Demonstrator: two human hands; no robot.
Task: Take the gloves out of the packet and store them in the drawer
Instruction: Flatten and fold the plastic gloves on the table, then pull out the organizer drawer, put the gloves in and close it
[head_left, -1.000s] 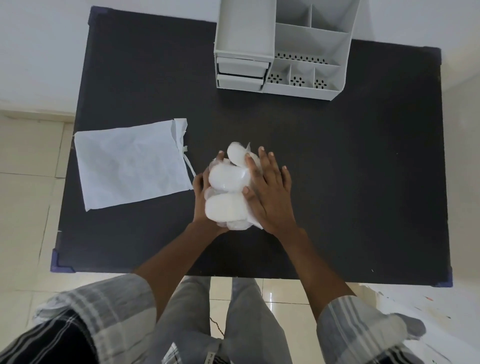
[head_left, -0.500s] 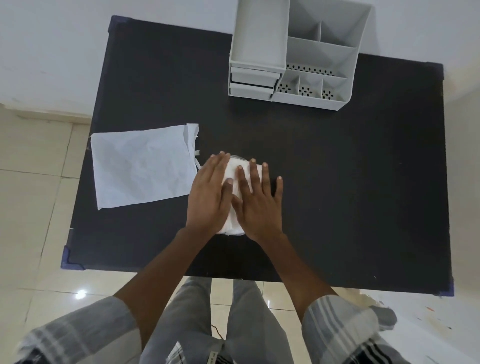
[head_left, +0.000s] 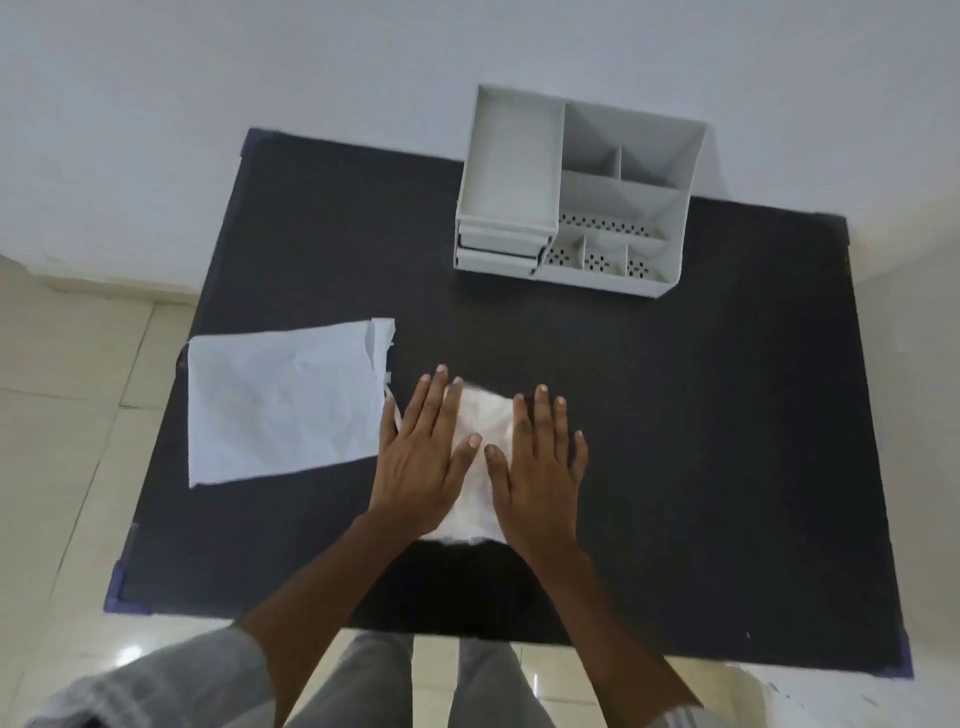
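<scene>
Both hands, left hand (head_left: 422, 457) and right hand (head_left: 540, 462), press flat and open-fingered on the blurred, seemingly flattened gloves (head_left: 480, 452); the packet (head_left: 283, 402) lies at nine o'clock on the bench (head_left: 701, 415).

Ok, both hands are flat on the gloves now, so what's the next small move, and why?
Probably gather the flattened gloves into one hand. Both the left hand and the right hand lie open, palms down, pressing them on the table, so nothing is gripped yet. The organizer stands at the far edge, its drawers look shut, and the packet lies to the left.
</scene>
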